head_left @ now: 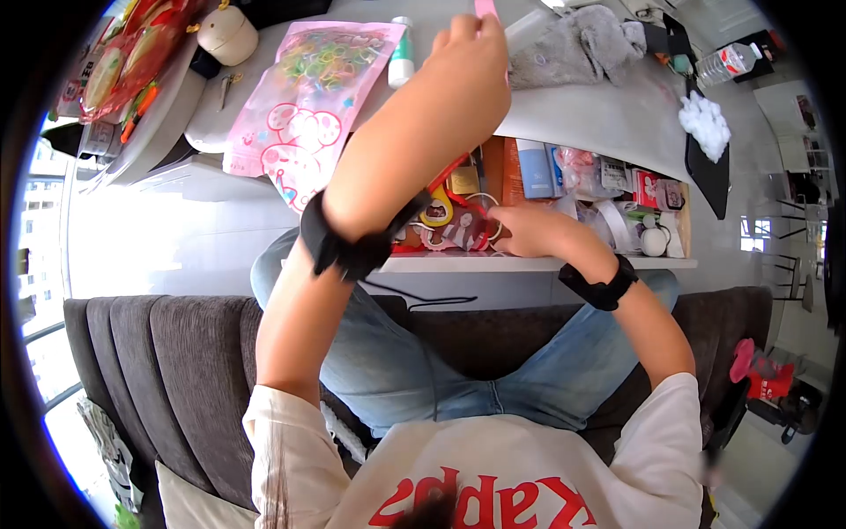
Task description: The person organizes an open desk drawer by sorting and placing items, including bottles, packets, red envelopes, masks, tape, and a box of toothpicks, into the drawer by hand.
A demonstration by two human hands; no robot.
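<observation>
Left hand [465, 60] over one table [577, 121], right hand [530, 232] in one drawer [551, 264]; both grips unclear.

The drawer [546, 264] is white in front, one box [535, 169] inside pale blue. The far-left bag [298, 95] is pink — its cartoon [304, 160] red-outlined. The far-right cloth [573, 53] is grey, the near shirt [502, 441] white — with red letters [571, 502].

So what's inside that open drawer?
The drawer holds a blue pack, a red pack and a round white thing, among much else. The right hand and left arm cover parts of it; what lies beneath them is hidden.
</observation>
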